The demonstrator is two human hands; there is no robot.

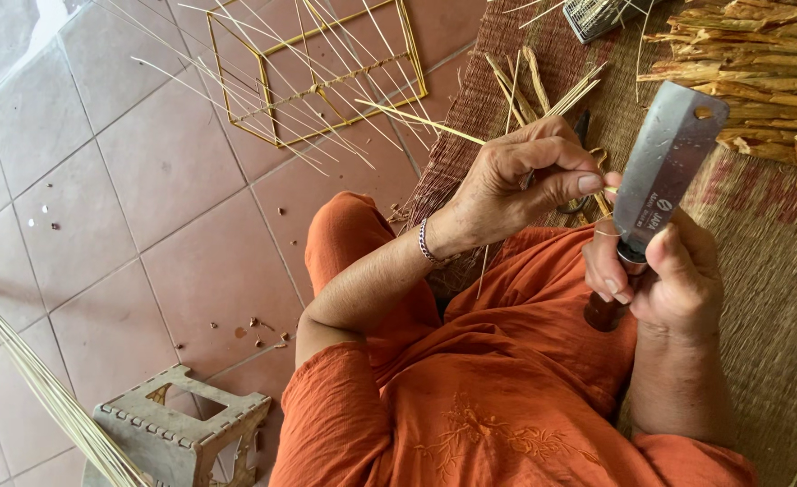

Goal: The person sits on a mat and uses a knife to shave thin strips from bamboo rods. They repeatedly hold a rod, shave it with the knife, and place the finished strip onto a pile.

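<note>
person in orange, seated on the floor, working a thin straw against a cleaver blade.

left hand (515, 180) pinches a thin yellow straw (421, 120), fingers closed on it, thumb pressed beside the cleaver (664, 171). right hand (673, 280) fingers wrapped tight round the dark cleaver handle, blade upright and tilted. straw's far end runs out left over the woven mat (759, 298). bundle of dried stalks (750, 63) lies on mat beyond the blade. straw frame (317, 72) on tile floor (101, 180); grey stool (182, 428) near the person's left elbow.
</note>
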